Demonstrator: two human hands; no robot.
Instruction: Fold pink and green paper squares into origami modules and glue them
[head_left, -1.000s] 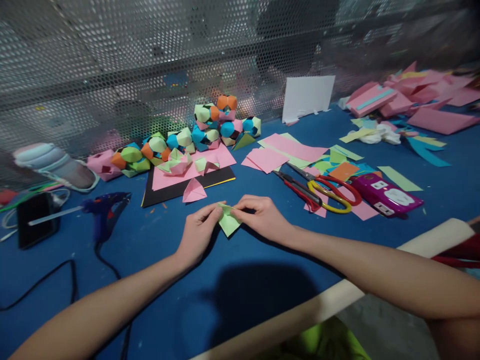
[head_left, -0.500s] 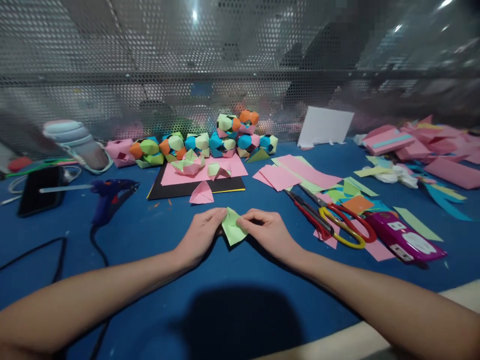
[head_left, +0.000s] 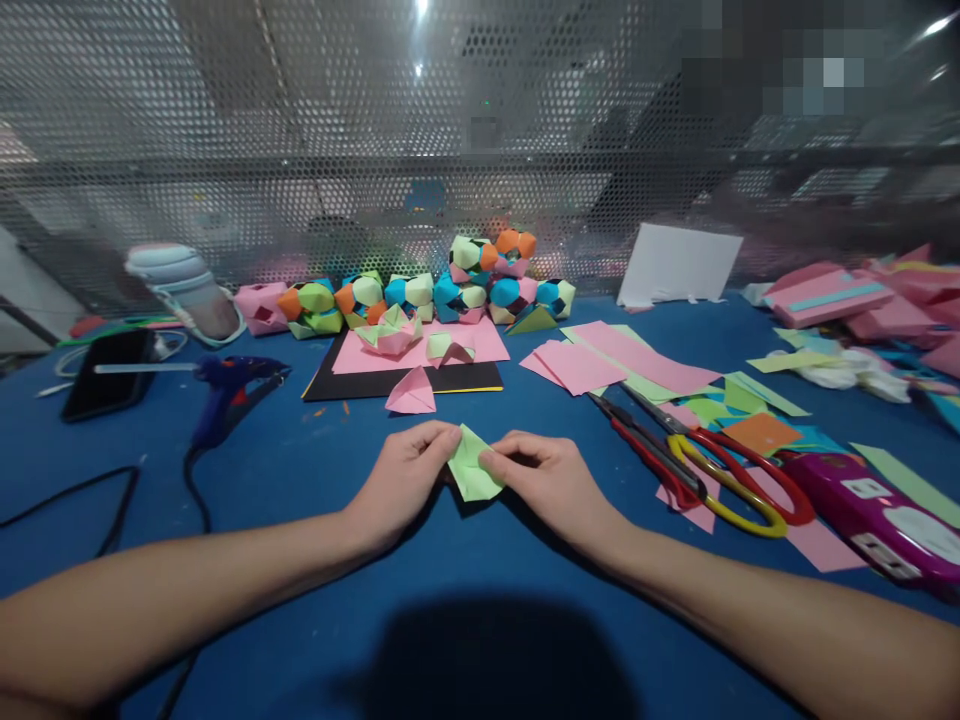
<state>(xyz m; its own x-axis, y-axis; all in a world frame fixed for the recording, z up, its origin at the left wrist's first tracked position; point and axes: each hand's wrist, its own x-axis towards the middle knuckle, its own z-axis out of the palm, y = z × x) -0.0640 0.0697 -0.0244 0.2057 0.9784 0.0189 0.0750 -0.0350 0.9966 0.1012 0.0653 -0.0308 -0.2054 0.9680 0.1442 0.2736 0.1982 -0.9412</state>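
Observation:
A small creased piece of light green paper (head_left: 474,474) is held between both hands above the blue table. My left hand (head_left: 409,475) pinches its left edge, thumb on top. My right hand (head_left: 547,485) grips the right edge, its thumb pressed on the paper; the fingers behind are partly hidden. Just beyond the hands lies a folded pink paper piece (head_left: 412,392). Farther back, a green and pink folded piece (head_left: 391,332) and another small folded piece (head_left: 450,348) rest on a pink sheet (head_left: 349,355) over a black one.
Several paper balls (head_left: 364,298) line the perforated metal panel (head_left: 300,190). At left are a glue gun (head_left: 225,385), a phone (head_left: 109,375) and a bottle (head_left: 187,290). Scissors (head_left: 720,470), a purple case (head_left: 877,510) and paper scraps (head_left: 761,432) lie at right.
The view has shifted slightly, so the right-hand things stand farther right. Both hands keep hold of the green paper, which has tilted a little.

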